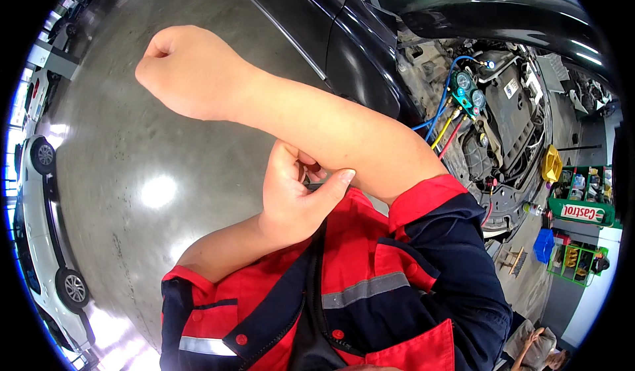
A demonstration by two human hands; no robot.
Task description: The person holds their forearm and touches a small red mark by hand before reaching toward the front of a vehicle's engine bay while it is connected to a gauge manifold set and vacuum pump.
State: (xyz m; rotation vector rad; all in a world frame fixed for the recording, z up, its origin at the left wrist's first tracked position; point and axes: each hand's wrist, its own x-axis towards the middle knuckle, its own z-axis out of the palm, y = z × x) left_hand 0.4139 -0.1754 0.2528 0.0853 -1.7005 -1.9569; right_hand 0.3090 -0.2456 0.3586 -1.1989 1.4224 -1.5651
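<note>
My right forearm crosses in front of me toward the upper left. At its end my right hand (192, 73) is curled into a fist over the floor, and nothing shows in it. My left hand (291, 195) is at the underside of the right forearm (331, 126), near the elbow. Its fingers are curled in and partly hidden behind the forearm, while the thumb tip lies against the skin. Whether the curled fingers hold anything, I cannot make out. Both arms come out of the pushed-up sleeves of a red and navy work jacket (357, 272).
To the right, a black car (364, 53) has its engine bay (509, 119) exposed under a raised hood. A manifold gauge set (466, 96) with blue, yellow and red hoses hangs there. Green racks (582, 212) and a blue bin (544, 245) stand farther right. A person (529, 344) is at the lower right; a white car (49, 238) at left.
</note>
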